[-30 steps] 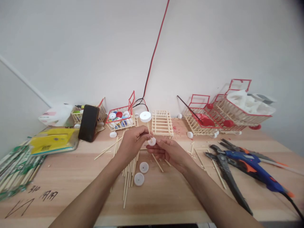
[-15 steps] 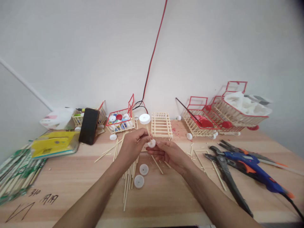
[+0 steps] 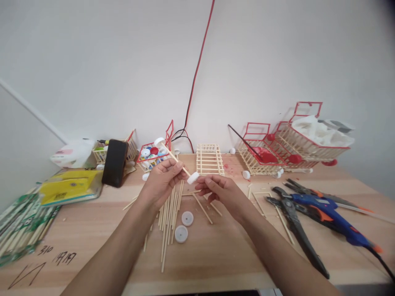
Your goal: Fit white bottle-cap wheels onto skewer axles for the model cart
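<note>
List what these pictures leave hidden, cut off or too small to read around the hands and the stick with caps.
- Head view: the stick runs behind the left hand's fingers, so the grip is hidden.
- Whether the right hand touches the near white cap: too small to tell.
- Glue gun: its cord leaves the right edge.
- Yellow pack: print too small to read.

A big white wall [image 3: 277, 61] stands behind the wooden table [image 3: 216, 255]. A red wire [image 3: 197, 74] hangs down the wall to the table.
</note>
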A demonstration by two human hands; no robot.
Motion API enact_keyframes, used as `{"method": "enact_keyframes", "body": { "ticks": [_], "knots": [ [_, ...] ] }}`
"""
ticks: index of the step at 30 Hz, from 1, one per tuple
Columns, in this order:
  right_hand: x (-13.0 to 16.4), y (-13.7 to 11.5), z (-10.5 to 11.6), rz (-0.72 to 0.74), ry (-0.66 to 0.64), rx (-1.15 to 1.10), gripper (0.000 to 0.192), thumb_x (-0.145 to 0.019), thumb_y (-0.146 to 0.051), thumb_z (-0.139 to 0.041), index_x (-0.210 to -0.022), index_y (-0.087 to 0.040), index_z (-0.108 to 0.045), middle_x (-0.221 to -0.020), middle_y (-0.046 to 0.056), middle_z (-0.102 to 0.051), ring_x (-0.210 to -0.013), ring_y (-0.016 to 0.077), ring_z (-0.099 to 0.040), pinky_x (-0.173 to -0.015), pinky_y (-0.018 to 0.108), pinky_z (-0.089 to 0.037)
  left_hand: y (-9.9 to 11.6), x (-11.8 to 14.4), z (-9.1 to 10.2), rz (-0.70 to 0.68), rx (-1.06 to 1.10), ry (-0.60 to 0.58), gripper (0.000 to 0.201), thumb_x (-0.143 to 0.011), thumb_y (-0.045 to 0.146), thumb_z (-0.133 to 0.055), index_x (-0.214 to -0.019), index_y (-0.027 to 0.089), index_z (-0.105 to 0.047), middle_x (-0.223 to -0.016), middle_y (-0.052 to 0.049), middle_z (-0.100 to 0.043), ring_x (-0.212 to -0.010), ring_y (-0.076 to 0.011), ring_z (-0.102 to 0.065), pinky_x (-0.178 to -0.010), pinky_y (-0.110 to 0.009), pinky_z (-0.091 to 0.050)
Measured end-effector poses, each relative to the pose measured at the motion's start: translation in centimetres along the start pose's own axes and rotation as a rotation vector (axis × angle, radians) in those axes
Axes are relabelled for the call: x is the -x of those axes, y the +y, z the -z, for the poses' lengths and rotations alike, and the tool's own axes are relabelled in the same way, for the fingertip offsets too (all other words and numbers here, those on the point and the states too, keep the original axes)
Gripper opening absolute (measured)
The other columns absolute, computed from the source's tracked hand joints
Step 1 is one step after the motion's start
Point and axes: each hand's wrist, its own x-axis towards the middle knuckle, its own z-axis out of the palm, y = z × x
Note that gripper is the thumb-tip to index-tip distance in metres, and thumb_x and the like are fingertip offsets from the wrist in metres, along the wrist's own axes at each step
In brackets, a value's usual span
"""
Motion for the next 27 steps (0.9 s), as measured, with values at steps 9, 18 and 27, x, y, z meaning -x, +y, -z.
{"method": "enact_keyframes", "body": {
  "ticks": [9, 18, 27],
  "knots": [
    [0.3, -0.3, -0.3, -0.041, -0.124, -0.197, 0.038, -0.081, -0.048, -0.06, -0.103, -0.019, -0.066, -0.107, 0.011, -0.068, -0.089, 0.0172, -0.065, -0.059, 0.021, -0.047, 0.4, 1.1, -1.2, -0.381, -0.639, 0.089, 0.014, -0.078, 0.026, -0.065, -0.071, 0.015, -0.06, -0.073, -0.001, -0.065, -0.07, -0.0125, -0.058, -0.066, -0.024, -0.044],
    [0.2, -0.1, -0.3, -0.147, -0.129, -0.254, 0.033, -0.081, -0.045, -0.06, -0.095, -0.016, -0.069, -0.101, 0.012, -0.071, -0.091, 0.0195, -0.068, -0.06, 0.021, -0.048, 0.3, 1.4, -1.5, -0.51, -0.926, 0.017, 0.011, -0.079, 0.02, -0.063, -0.069, 0.015, -0.06, -0.07, 0.0, -0.064, -0.068, -0.0115, -0.058, -0.065, -0.022, -0.042],
    [-0.1, 0.5, -0.2, -0.179, -0.128, -0.235, 0.031, -0.083, -0.043, -0.058, -0.084, -0.014, -0.069, -0.089, 0.011, -0.073, -0.077, 0.0177, -0.071, -0.05, 0.017, -0.046, -0.2, 1.3, -1.7, -0.488, -0.969, -0.108, 0.012, -0.08, 0.022, -0.062, -0.071, 0.016, -0.06, -0.071, 0.001, -0.064, -0.068, -0.0124, -0.057, -0.066, -0.024, -0.04]
  ]
}}
